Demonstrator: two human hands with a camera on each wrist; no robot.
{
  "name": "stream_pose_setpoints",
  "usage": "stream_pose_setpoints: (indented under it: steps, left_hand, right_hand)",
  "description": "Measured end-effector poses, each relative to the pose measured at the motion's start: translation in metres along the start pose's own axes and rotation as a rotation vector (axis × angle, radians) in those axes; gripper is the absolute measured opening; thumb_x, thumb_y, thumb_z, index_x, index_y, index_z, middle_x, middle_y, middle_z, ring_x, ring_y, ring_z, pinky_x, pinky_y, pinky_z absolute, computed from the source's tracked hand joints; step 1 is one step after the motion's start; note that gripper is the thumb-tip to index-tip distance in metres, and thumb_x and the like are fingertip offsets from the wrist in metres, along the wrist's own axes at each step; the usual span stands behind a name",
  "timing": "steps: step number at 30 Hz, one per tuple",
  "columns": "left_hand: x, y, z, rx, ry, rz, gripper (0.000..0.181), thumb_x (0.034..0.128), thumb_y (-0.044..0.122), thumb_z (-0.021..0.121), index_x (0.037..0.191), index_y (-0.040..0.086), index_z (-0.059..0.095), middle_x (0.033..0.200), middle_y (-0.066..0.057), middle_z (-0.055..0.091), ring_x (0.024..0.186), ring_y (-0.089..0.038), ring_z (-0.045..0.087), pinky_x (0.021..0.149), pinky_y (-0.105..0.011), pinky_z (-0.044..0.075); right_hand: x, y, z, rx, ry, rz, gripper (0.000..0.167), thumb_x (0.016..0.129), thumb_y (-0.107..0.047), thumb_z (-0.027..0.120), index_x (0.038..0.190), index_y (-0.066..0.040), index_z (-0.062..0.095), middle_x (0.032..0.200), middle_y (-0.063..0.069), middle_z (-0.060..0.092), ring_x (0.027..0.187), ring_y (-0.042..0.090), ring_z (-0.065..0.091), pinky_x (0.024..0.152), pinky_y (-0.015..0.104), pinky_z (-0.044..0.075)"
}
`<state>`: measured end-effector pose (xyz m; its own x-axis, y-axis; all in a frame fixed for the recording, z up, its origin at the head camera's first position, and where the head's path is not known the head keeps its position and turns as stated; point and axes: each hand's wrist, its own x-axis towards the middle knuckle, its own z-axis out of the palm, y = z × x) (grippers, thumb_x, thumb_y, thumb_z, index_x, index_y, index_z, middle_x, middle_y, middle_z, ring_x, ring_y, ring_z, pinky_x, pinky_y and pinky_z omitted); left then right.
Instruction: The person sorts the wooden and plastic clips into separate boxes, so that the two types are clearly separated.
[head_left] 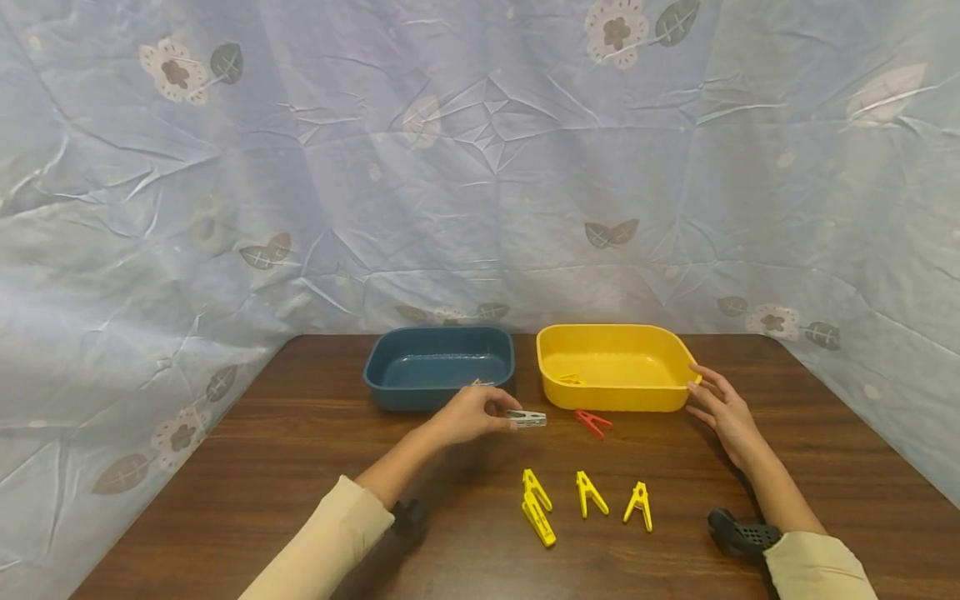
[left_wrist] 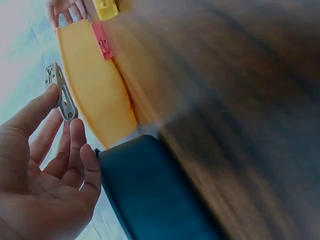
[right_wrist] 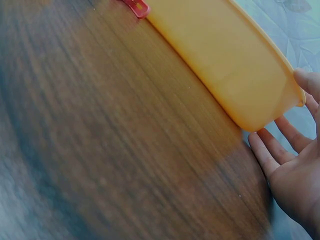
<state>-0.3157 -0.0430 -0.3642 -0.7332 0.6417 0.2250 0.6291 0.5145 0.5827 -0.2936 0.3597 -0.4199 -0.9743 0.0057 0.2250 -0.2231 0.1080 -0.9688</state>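
Observation:
My left hand (head_left: 471, 414) pinches a grey clothespin (head_left: 527, 418) between thumb and fingers, just in front of the blue tub (head_left: 438, 400). The left wrist view shows the same clothespin (left_wrist: 61, 92) held by its side, above the tabletop. My right hand (head_left: 729, 414) touches the right end of the yellow tub (head_left: 615, 398). In the right wrist view its thumb is at the rim and its fingers (right_wrist: 265, 150) lie loosely along the outer end wall. A red clothespin (head_left: 594, 422) lies close in front of the yellow tub.
Several yellow clothespins lie on the brown table (head_left: 450, 533) nearer to me, one (head_left: 538, 518) against another. A yellow clothespin (head_left: 572, 379) is inside the yellow tub, and a small light-coloured piece (head_left: 480, 382) shows in the blue one. A patterned cloth (head_left: 480, 208) hangs behind.

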Motion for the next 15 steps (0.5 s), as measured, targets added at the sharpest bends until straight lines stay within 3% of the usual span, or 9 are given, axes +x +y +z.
stream_pose_setpoints:
  steps: [3,6,15]
  left_hand:
    - [0.007,0.004,0.0,0.004,0.004,-0.01,0.023,0.0793,0.018,0.073,0.1,0.01,0.07,0.072,0.007,0.06,0.062,-0.008,0.049,0.082,-0.031,0.042]
    - [0.014,0.008,0.002,-0.021,0.007,-0.039,0.022,0.0798,0.018,0.073,0.1,0.01,0.07,0.073,0.006,0.06,0.06,-0.01,0.047,0.054,-0.024,0.041]
    - [0.039,0.014,0.006,-0.017,0.05,-0.085,0.022,0.0801,0.019,0.073,0.101,0.011,0.069,0.076,0.008,0.061,0.059,-0.011,0.046,0.051,-0.022,0.038]
  right_hand:
    - [0.0,0.0,0.0,-0.004,-0.001,0.004,0.055,0.097,-0.028,0.047,0.145,-0.011,0.024,0.14,0.03,0.011,0.105,0.002,0.043,0.084,0.021,0.045]
    - [0.0,0.0,-0.001,-0.011,-0.001,0.007,0.055,0.098,-0.028,0.046,0.145,-0.011,0.023,0.141,0.03,0.012,0.104,0.001,0.044,0.084,0.021,0.045]
    - [0.0,0.002,-0.001,-0.023,-0.003,0.014,0.056,0.098,-0.029,0.046,0.145,-0.01,0.022,0.141,0.029,0.013,0.103,0.001,0.044,0.084,0.021,0.044]
